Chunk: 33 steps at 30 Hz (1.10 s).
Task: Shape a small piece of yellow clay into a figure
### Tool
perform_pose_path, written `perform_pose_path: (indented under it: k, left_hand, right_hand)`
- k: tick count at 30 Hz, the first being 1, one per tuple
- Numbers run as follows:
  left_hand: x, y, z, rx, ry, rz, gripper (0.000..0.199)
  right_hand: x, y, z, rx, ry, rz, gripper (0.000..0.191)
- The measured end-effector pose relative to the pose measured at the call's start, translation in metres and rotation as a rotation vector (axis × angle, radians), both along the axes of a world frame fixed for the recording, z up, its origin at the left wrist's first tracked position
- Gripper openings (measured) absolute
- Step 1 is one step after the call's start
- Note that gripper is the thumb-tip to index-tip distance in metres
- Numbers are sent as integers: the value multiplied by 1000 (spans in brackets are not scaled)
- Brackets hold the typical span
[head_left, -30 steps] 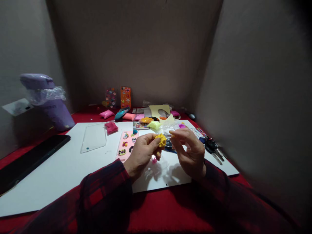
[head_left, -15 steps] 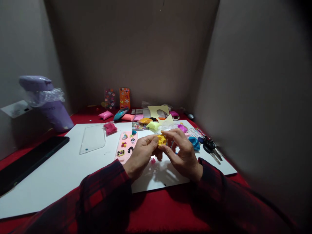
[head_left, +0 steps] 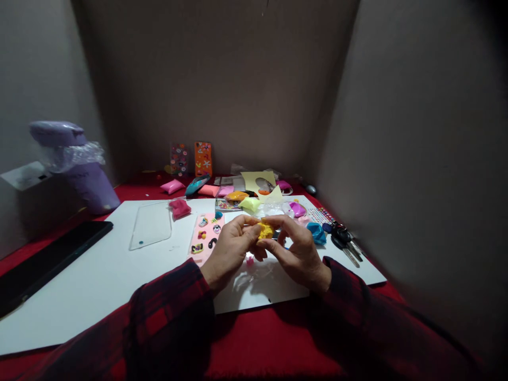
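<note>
A lumpy yellow piece (head_left: 265, 231) is pinched between both hands above the white board (head_left: 99, 280). My left hand (head_left: 232, 246) is closed on its left side with thumb and fingertips. On the right side, the thumb and index finger of my right hand (head_left: 297, 251) grip the same piece. Just left of my left hand lies a pink phone case (head_left: 201, 243) with small coloured figures on it, partly covered by that hand. A small pink bit (head_left: 250, 260) sits on clear plastic below the hands.
A clear case (head_left: 151, 226) and a red packet (head_left: 180, 208) lie left. Keys (head_left: 344, 241) and a blue packet (head_left: 316, 233) are right. Coloured packets and an orange case (head_left: 203, 159) stand behind. A purple tumbler (head_left: 89, 182) and black slab (head_left: 55, 259) are far left.
The yellow piece has turned and moved slightly right, and it looks rounder. My left fingers have shifted over its top. The right hand has moved very little.
</note>
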<state>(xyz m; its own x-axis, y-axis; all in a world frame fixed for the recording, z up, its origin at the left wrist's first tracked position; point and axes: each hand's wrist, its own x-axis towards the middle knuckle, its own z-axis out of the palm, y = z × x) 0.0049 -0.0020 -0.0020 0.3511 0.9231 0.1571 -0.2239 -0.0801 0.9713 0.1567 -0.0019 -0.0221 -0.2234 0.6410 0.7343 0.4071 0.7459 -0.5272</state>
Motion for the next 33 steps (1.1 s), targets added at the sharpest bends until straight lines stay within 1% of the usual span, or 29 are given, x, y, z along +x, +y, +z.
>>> perform_pose_path:
  k: [3,7,10,13,15,17,19,24,29,33]
  left_hand:
    - [0,-2,2,14,5,10,21]
    - [1,-5,6,3,19,18,31]
    - [2,-6,8,-70,-24,10,32]
    - [1,-5,9,-186,-58,-7,30]
    - [0,-4,8,-258,-59,-47,29]
    - [-2,-2,6,-296,-90,-100,27]
    - [-3,0,3,-295,-137,-132,23]
    - [-5,5,1,-271,-174,-117,24]
    - [-7,6,4,-239,-184,-58,26]
    - [-7,5,8,-205,-175,13,28]
  right_hand:
    - [0,0,-1,60,21,-55,22]
    - [0,-1,1,128,13,-60,15]
    - [-1,-1,2,172,-1,-31,15]
    - [-1,-1,1,205,26,-8,13]
    - [0,0,0,202,59,-10,12]
    - [1,2,-2,184,71,-8,14]
    - [2,3,-3,168,65,1,16]
    - [3,5,-1,191,47,1,19]
    - [1,3,3,212,-7,35,24]
    - [-1,0,3,148,14,23,34]
